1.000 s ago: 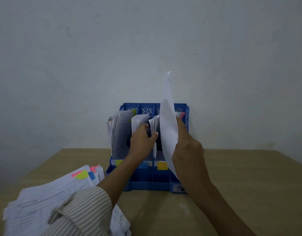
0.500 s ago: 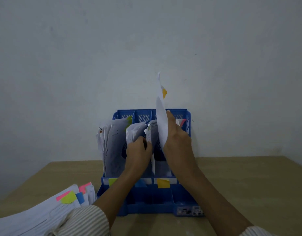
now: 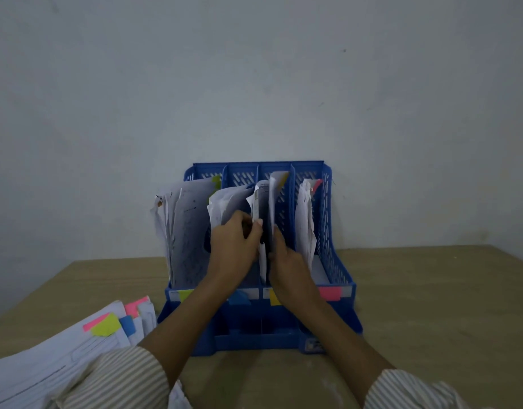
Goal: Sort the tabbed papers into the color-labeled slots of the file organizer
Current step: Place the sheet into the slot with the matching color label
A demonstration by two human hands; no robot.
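Hands at a blue plastic file organizer (image 3: 336, 231), working a sheet into its third slot from the left.

Left hand (image 3: 235, 246) curls its fingers round the crumpled papers (image 3: 255, 202) already standing there and holds them aside; right hand (image 3: 286, 258) pinches the lower edge of a thin white sheet with a yellow tab (image 3: 276, 196), which stands upright in the gap. Perforated walls divide four slots, marked in front by green, blue, yellow and pink labels. A loose stack of tabbed papers (image 3: 77, 343) lies flat to the left on the matte tan wooden table (image 3: 431, 305), against a plain pale wall (image 3: 254, 84). Both sleeves are striped cloth.
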